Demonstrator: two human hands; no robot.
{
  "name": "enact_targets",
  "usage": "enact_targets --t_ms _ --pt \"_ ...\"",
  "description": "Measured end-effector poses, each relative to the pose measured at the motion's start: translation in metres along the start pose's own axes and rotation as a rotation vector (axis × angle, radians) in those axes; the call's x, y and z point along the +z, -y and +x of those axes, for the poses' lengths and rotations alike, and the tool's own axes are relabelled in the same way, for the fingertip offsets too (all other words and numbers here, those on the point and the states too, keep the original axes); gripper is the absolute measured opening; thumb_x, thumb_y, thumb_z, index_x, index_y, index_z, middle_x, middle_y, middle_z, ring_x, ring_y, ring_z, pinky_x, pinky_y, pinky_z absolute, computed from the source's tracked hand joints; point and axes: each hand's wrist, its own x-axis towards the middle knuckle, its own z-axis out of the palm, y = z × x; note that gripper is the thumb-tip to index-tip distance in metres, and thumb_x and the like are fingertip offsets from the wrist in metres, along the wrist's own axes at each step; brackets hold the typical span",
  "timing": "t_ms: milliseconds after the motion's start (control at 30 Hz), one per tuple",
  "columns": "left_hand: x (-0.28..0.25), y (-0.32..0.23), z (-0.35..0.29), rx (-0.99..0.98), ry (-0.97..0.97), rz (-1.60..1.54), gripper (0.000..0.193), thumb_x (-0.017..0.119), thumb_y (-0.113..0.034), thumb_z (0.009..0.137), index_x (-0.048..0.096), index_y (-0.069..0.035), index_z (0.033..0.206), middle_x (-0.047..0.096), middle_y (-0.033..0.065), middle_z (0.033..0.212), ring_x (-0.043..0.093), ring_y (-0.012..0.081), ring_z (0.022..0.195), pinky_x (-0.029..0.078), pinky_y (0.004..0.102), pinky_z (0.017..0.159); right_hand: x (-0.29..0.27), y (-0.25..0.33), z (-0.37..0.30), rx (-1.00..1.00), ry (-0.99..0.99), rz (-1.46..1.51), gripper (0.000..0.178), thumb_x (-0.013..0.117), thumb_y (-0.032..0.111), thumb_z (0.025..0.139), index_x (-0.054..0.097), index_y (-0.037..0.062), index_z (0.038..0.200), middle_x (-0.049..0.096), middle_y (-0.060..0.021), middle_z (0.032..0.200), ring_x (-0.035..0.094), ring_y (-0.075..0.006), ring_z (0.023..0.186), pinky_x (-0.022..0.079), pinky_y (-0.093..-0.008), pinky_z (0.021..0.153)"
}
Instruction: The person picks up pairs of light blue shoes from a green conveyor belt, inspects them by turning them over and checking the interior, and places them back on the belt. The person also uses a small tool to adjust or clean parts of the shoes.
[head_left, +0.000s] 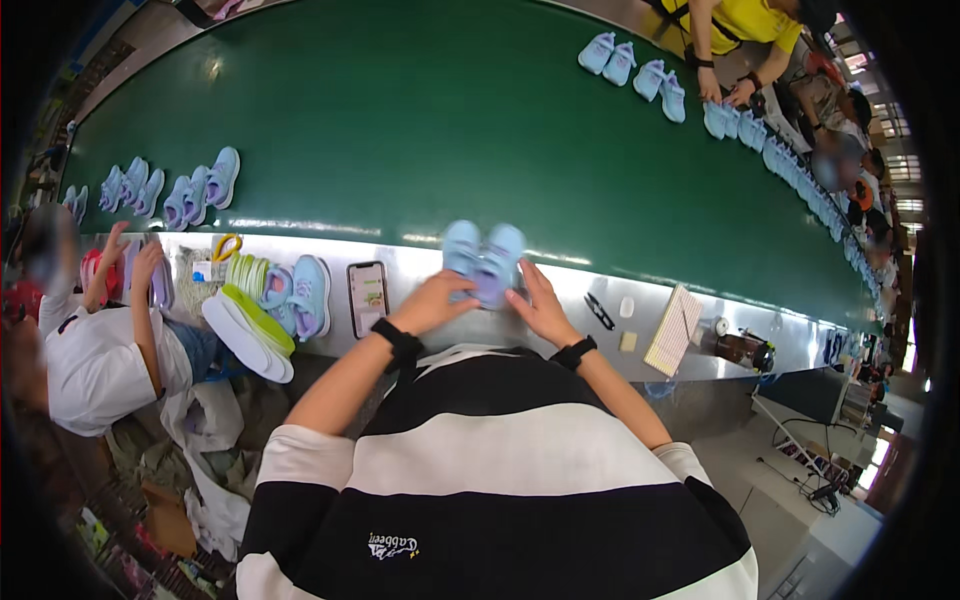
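Pale blue shoes (503, 245), a pair side by side, straddle the near edge of the green tabletop (400, 130), toes over it, heels on the wearer's side, between the two hands. Just short of that tabletop edge, the left hand (437, 305) is half curled, fingertips at the left shoe's heel; whether it grips, I cannot tell. The right hand (545, 308), also on the tabletop's near side, is loosely open, thumb and fingers spread beside the right shoe.
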Motion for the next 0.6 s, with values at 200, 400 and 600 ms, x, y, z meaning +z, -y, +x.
enact_targets --t_ms 200,400,600 --pt "0.056 0.020 -0.005 -0.226 -0.513 0.016 0.053 0.074 -0.022 0.080 0.052 -0.005 0.125 0.057 0.0127 0.093 0.059 0.0197 0.083 0.051 0.0338 0.072 0.004 -0.023 -0.024 0.375 0.107 0.311 0.079 0.070 0.022 0.083 0.026 0.0008 0.145 0.059 -0.0260 0.118 0.064 -0.0325 0.100 0.050 -0.0377 0.088" --pt "0.047 0.034 0.012 -0.401 -0.193 -0.454 0.060 0.058 -0.012 0.087 0.032 -0.009 0.142 0.057 0.0143 0.111 0.061 0.0217 0.093 0.053 0.0338 0.075 0.000 -0.028 -0.011 0.447 0.029 0.353 0.067 0.062 0.017 0.086 0.032 0.0009 0.143 0.060 -0.0204 0.116 0.064 -0.0261 0.095 0.050 -0.0331 0.086" --pt "0.009 -0.043 0.009 -0.404 -0.017 -0.946 0.055 0.037 -0.015 0.098 0.017 -0.020 0.149 0.042 0.0050 0.139 0.052 0.0208 0.117 0.048 0.0427 0.092 -0.043 0.017 -0.008 0.342 -0.055 1.111 0.049 0.047 0.007 0.090 0.039 -0.0010 0.138 0.053 -0.0076 0.127 0.050 -0.0165 0.116 0.038 -0.0285 0.101"
